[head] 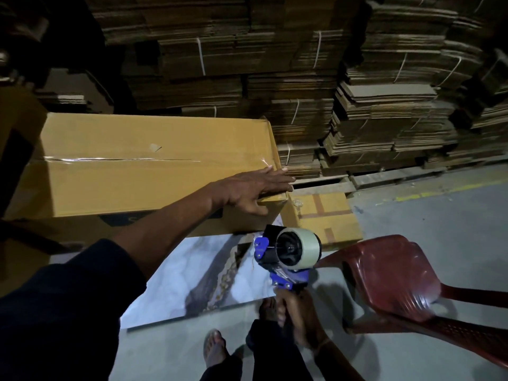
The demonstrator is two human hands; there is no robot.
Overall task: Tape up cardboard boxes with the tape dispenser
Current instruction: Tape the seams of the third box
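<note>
A large yellow-brown cardboard box (pixel 132 166) lies on the floor in front of me, with clear tape along its closed centre seam. My left hand (pixel 255 188) rests flat on the box's near right corner, fingers straight and reaching over the edge. My right hand (pixel 297 314) grips the handle of a blue tape dispenser (pixel 288 251) loaded with a roll of clear tape. I hold the dispenser upright below the box's right end, apart from it.
A red plastic chair (pixel 395 284) stands close on the right. A marble-patterned board (pixel 192 276) lies on the floor below the box, and a smaller taped box (pixel 324 215) sits beside it. Strapped stacks of flat cardboard (pixel 302 78) fill the background. My feet are at the bottom.
</note>
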